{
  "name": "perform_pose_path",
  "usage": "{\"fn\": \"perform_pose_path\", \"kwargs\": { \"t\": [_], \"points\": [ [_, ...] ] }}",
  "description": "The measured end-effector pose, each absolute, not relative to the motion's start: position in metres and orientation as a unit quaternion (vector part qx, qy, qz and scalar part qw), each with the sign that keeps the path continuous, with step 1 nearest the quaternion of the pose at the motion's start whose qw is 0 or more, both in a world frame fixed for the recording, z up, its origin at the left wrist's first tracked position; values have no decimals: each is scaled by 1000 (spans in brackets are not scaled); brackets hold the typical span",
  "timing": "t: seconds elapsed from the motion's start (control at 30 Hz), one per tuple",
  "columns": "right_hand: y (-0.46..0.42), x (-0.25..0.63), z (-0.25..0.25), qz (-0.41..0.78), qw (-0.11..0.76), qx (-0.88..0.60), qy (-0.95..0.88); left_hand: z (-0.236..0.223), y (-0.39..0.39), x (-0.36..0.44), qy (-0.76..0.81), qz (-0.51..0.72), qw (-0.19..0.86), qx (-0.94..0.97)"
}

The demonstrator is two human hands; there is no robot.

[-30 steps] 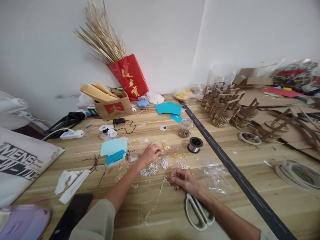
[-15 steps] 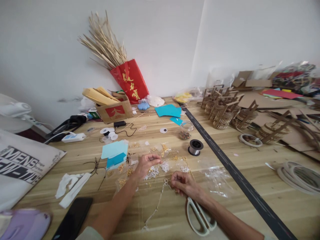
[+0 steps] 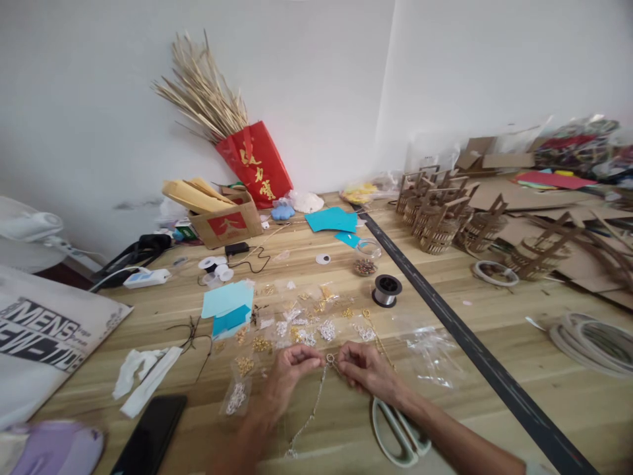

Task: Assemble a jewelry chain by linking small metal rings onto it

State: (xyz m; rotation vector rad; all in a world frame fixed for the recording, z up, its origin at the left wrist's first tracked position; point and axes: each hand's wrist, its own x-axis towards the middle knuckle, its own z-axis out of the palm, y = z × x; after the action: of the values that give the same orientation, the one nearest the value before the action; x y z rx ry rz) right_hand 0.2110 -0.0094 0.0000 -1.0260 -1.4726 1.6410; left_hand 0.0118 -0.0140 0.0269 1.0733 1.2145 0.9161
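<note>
A thin silver chain (image 3: 313,410) with small rings at its top hangs down over the table. My right hand (image 3: 364,368) is closed in a pinch on its top end, just right of the rings. From the left, my left hand (image 3: 293,371) comes up to the rings with thumb and finger pinched together. Whatever sits between those fingertips is too small to make out. White-handled scissors (image 3: 398,435) lie under my right wrist, blades hidden. A gold chain (image 3: 378,333) runs behind my right hand. Small bags of silver beads (image 3: 326,330) and gold findings (image 3: 262,344) lie beyond my hands.
A wire spool (image 3: 386,290) and a jar of beads (image 3: 364,266) stand further back. Clear plastic bags (image 3: 429,353) lie at right. On the left are blue cards (image 3: 230,303) and a phone (image 3: 151,435). Small woven baskets (image 3: 440,227) stand at back right.
My left hand has come back from the bags of findings toward me, down to the rings beside my right hand. The right hand has stayed on the chain.
</note>
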Motion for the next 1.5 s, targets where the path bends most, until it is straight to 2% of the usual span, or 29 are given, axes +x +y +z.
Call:
{"fn": "perform_pose_path", "kwargs": {
  "t": [0.57,1.5],
  "points": [
    [-24,203,12,555,329,-413,-643,14,-28,22,536,412,577,459],
    [-24,204,17,594,301,-396,-632,14,-29,25,552,392,566,470]
  ]
}}
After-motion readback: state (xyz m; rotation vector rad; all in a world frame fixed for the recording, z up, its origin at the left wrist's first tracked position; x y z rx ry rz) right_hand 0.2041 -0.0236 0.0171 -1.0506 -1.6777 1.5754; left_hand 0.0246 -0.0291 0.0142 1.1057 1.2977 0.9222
